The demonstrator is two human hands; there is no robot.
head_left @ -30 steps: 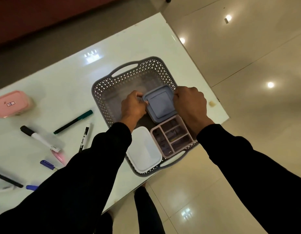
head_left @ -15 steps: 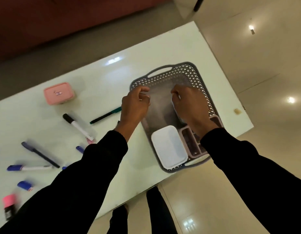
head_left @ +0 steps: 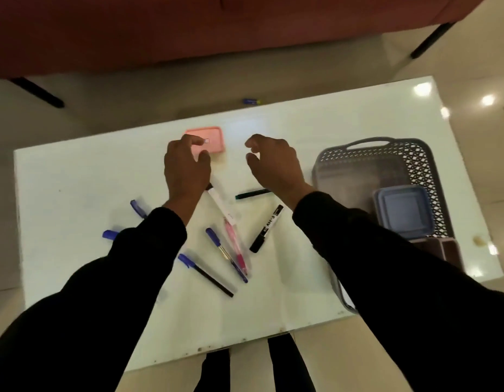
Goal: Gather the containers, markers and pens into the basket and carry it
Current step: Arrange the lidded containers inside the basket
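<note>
A pink lidded container (head_left: 212,139) lies at the far middle of the white table (head_left: 75,179). My left hand (head_left: 185,165) hovers over its near left corner with fingers spread and curved; contact is unclear. My right hand (head_left: 273,162) is just right of it, loosely curled and empty. The grey lattice basket (head_left: 415,154) stands at the right with a blue container (head_left: 403,213) and a pink divided tray (head_left: 448,250) in it, partly behind my right sleeve. Loose on the table lie a white marker (head_left: 221,206), green pen (head_left: 252,193), black marker (head_left: 266,229), pink pen (head_left: 235,244) and blue pen (head_left: 225,254).
A black pen with a blue cap (head_left: 205,274) and two blue-capped pens (head_left: 137,207) (head_left: 111,234) lie near my left sleeve. A small blue item (head_left: 252,101) is on the floor beyond the table. A red sofa (head_left: 188,29) stands behind.
Both hands left the basket and moved left across the table to the pink container. The blue container stayed in the basket. The view swung left.
</note>
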